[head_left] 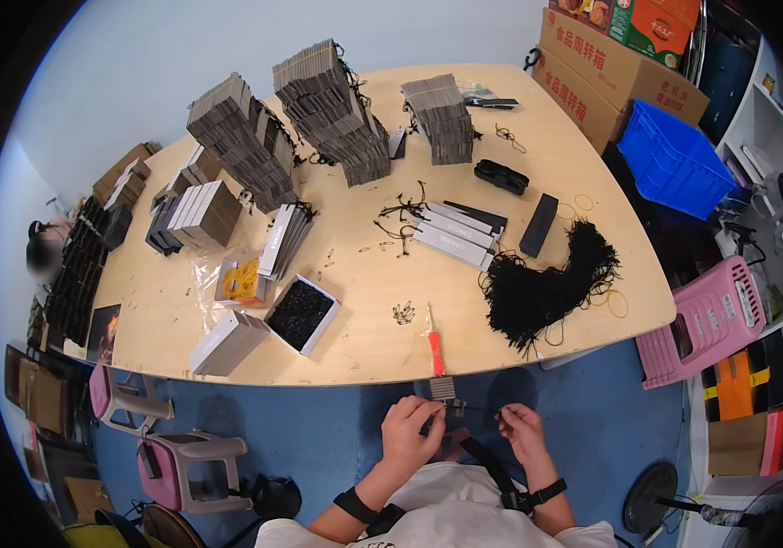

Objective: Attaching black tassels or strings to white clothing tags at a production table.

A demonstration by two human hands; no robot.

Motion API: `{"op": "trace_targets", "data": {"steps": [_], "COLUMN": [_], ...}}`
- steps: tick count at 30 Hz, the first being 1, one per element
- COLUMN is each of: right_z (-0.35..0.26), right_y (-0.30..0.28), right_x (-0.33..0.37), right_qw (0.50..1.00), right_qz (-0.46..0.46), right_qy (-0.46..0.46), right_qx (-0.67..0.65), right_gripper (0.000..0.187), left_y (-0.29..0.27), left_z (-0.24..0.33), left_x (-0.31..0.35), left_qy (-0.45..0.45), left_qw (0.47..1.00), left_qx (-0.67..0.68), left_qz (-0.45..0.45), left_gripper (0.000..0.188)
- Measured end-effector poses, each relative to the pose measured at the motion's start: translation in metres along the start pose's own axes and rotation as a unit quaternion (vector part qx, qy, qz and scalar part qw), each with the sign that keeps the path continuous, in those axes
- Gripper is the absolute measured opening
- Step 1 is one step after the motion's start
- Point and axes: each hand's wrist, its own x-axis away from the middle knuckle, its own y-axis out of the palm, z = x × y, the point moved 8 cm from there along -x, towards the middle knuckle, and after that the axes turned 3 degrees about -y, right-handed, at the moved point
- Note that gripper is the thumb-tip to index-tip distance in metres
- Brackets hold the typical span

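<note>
Both my hands are in front of my body, just off the table's near edge. My left hand [414,429] is closed in a pinch of thumb and forefinger; what sits between the tips is too small to make out. To its right, my right hand [521,431] pinches a dark, thin cord. A ridged grey block [442,389] is just beyond my left fingertips, below the table edge. On the table ahead lie a red-handled pointed tool [435,352] and a small heap of metal pins [403,313]. A thick bundle of black cords [546,290] spreads to the right.
Tall stacks of grey tags [332,114] stand at the back. Corded tags [455,233] lie mid-table. An open white box [304,315] of small black pieces is left, beside yellow rubber bands [243,279]. Stools [186,468], a blue crate [674,160] and shelves flank the table.
</note>
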Motion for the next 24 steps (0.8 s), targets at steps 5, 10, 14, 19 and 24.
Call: {"op": "trace_targets", "data": {"steps": [5, 10, 14, 19, 24], "right_z": [-0.04, -0.066, -0.076, -0.094, -0.108], "right_y": [0.036, 0.078, 0.111, 0.132, 0.139], "right_x": [0.018, 0.039, 0.053, 0.063, 0.078], "right_qw": [0.987, 0.974, 0.96, 0.908, 0.843], "right_qz": [-0.039, -0.082, -0.13, -0.138, -0.13], "right_qy": [-0.079, -0.111, -0.129, -0.257, -0.378], "right_qx": [0.137, 0.18, 0.211, 0.3, 0.361], "right_gripper": [0.007, 0.008, 0.008, 0.009, 0.015], "left_y": [0.004, 0.023, 0.03, 0.025, 0.023], "left_z": [-0.004, -0.036, -0.026, -0.004, 0.009], "left_x": [0.001, 0.02, 0.028, 0.024, 0.023], "left_qy": [-0.005, -0.144, -0.191, -0.163, -0.153], "left_qw": [0.998, 0.947, 0.88, 0.855, 0.841], "left_qx": [0.051, 0.247, 0.372, 0.442, 0.474], "left_qz": [-0.042, -0.146, -0.225, -0.217, -0.212], "left_gripper": [0.012, 0.006, 0.009, 0.012, 0.014]}}
